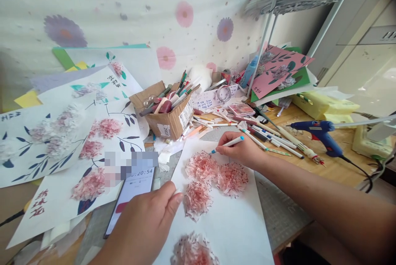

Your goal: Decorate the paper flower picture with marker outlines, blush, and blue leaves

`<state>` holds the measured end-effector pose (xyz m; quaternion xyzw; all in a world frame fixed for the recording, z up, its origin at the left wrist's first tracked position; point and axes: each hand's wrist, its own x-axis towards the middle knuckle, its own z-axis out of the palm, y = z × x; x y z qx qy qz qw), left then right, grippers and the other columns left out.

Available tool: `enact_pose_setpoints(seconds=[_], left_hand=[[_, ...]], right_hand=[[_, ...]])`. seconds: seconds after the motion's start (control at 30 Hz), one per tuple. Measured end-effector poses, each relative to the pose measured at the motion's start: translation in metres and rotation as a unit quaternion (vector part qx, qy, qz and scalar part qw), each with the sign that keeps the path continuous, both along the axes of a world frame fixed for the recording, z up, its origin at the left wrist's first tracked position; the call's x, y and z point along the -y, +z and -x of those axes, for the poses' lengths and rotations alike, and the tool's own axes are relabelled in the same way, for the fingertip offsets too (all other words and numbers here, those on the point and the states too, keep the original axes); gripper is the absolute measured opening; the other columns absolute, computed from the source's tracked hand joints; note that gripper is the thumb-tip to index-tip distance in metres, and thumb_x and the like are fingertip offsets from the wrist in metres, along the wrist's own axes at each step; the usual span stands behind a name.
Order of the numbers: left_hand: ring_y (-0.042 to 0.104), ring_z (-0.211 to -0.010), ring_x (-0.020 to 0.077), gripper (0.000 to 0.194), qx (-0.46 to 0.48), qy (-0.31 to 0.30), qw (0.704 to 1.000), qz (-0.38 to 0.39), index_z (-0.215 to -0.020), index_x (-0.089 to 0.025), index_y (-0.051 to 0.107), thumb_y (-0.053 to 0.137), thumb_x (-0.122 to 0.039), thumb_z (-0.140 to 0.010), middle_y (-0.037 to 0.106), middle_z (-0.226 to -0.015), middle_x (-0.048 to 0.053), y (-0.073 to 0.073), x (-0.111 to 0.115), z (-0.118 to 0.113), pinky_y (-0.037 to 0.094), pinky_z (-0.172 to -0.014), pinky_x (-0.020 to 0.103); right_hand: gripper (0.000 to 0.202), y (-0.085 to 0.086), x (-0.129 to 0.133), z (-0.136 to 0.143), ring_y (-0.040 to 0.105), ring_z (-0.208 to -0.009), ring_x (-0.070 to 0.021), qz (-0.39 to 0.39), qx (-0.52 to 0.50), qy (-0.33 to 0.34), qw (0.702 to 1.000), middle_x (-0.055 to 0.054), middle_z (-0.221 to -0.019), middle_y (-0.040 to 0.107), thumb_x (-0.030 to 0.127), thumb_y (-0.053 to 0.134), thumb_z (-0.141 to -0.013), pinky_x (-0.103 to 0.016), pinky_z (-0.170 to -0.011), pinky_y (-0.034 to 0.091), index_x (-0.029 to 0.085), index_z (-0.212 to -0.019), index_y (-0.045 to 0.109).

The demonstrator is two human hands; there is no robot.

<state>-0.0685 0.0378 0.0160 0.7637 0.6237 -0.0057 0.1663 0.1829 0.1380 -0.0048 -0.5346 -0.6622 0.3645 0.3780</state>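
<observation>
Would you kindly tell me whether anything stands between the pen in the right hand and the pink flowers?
Nothing visible does: the right hand holds the pen with its tip by the top edge of the upper-left flower. The left hand is lower, at the paper's left edge.

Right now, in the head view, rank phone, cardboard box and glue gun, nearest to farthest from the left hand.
1. Phone, close beside the left hand, on its left.
2. Cardboard box, farther back.
3. Glue gun, far right side.
</observation>
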Motion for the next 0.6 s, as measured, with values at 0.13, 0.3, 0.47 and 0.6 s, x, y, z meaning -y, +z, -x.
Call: enact_pose_setpoints(seconds=[0.13,0.3,0.47,0.6], left_hand=[[0.051,-0.061,0.0185,0.035,0.013,-0.001,1.000,0.007,-0.072,-0.023,0.037,0.021,-0.042,-0.096,0.051,-0.061,-0.003,0.000,0.000,0.000,0.025,-0.057,0.029],[0.051,-0.061,0.0183,0.034,0.012,0.002,1.000,0.011,-0.071,-0.022,0.036,0.021,-0.041,-0.096,0.050,-0.060,-0.003,0.000,0.001,0.000,0.025,-0.057,0.028],[0.050,-0.060,0.0182,0.033,0.004,-0.009,1.000,-0.014,-0.069,-0.022,0.035,0.022,-0.038,-0.096,0.048,-0.060,-0.003,0.003,0.001,-0.001,0.025,-0.056,0.028],[0.052,-0.061,0.0187,0.032,0.008,-0.017,0.999,-0.031,-0.070,-0.022,0.037,0.026,-0.039,-0.095,0.050,-0.060,-0.003,0.005,0.000,-0.002,0.026,-0.056,0.028]], right_hand=[[0.012,-0.007,-0.009,-0.002,0.041,-0.046,-0.0103,-0.009,0.013,-0.031,0.999,0.004,-0.050,0.054,0.028,0.068,-0.064,-0.023,-0.043,0.026,0.020,-0.060,0.061],[0.014,-0.009,-0.021,-0.018,0.046,-0.051,-0.0131,-0.058,-0.025,-0.106,0.992,0.001,-0.056,0.059,0.030,0.069,-0.065,-0.026,-0.048,0.031,0.020,-0.059,0.060],[0.019,0.009,-0.006,-0.030,0.047,-0.054,-0.0140,-0.118,-0.126,-0.142,0.975,0.001,-0.059,0.055,0.038,0.062,-0.078,-0.027,-0.051,0.034,0.023,-0.069,0.055],[0.019,0.015,0.029,-0.030,0.049,-0.054,-0.0132,-0.097,-0.181,-0.067,0.976,0.002,-0.059,0.053,0.039,0.065,-0.078,-0.026,-0.051,0.039,0.024,-0.072,0.056]])
